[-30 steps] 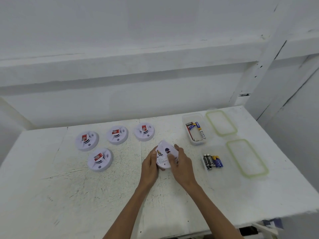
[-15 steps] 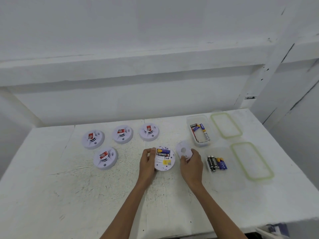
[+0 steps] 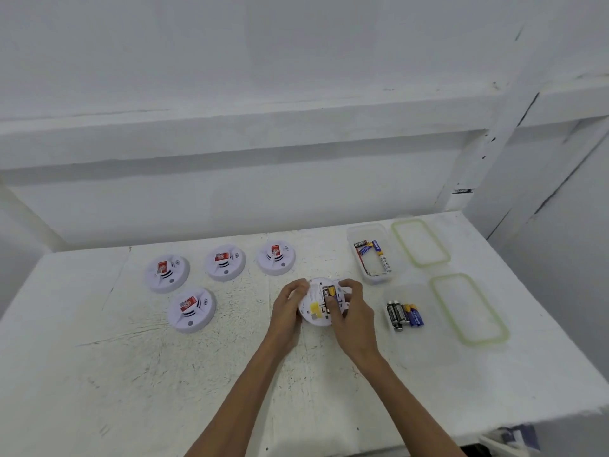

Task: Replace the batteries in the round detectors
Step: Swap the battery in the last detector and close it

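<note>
An upturned round white detector (image 3: 316, 308) lies open on the table with its dark batteries (image 3: 329, 291) showing in the compartment. My left hand (image 3: 289, 306) grips its left rim. My right hand (image 3: 354, 311) curls round its right rim, with the thumb lying on the lower end of the batteries. Four more white detectors with red stickers sit face up to the left: two (image 3: 167, 273) (image 3: 191, 310) at the far left, one (image 3: 225, 262) in the middle and one (image 3: 276, 257) nearest my hands. I cannot make out the removed back cover.
A clear tub (image 3: 357, 234) behind my right hand holds a few batteries. A second clear tub (image 3: 425, 351) to the right holds several batteries (image 3: 403, 316). Two green-rimmed lids (image 3: 397, 237) (image 3: 438, 298) lie at the far right. The table's front edge is near my forearms.
My right hand, which held the round back cover off to the right, has come back onto the detector without it. The detector has turned, so the batteries now run front to back.
</note>
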`<state>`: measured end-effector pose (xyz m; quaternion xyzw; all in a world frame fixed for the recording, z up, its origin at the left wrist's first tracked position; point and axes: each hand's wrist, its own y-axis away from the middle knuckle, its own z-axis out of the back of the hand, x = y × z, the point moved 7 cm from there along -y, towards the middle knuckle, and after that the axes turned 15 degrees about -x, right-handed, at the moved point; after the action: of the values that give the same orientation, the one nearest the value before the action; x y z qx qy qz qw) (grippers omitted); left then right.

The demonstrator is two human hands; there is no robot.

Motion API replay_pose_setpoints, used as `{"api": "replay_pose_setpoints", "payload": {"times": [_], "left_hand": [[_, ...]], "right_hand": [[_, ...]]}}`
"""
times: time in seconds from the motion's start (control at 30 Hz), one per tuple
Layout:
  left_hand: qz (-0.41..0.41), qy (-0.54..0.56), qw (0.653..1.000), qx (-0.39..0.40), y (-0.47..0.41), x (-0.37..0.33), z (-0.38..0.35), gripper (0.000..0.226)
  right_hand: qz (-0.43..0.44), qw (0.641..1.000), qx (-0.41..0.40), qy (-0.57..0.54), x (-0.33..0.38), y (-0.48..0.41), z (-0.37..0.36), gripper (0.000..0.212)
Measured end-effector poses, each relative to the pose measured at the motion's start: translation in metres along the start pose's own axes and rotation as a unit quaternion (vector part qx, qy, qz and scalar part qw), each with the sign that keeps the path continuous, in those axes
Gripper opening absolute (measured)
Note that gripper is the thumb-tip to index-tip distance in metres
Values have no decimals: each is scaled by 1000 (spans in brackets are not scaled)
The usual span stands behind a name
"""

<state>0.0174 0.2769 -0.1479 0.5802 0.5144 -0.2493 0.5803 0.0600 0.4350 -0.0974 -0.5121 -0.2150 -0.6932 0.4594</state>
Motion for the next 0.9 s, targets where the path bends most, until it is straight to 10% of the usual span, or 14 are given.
{"api": "replay_pose_setpoints", "payload": {"times": [0.43,0.9], "left_hand": [[-28,-8,998,52,24,22,-26,34],[-32,36,999,11,32,20,-28,36]], "right_hand": [[166,943,69,281,1,-22,0,22],[181,922,71,335,16,-32,-7,19]]}}
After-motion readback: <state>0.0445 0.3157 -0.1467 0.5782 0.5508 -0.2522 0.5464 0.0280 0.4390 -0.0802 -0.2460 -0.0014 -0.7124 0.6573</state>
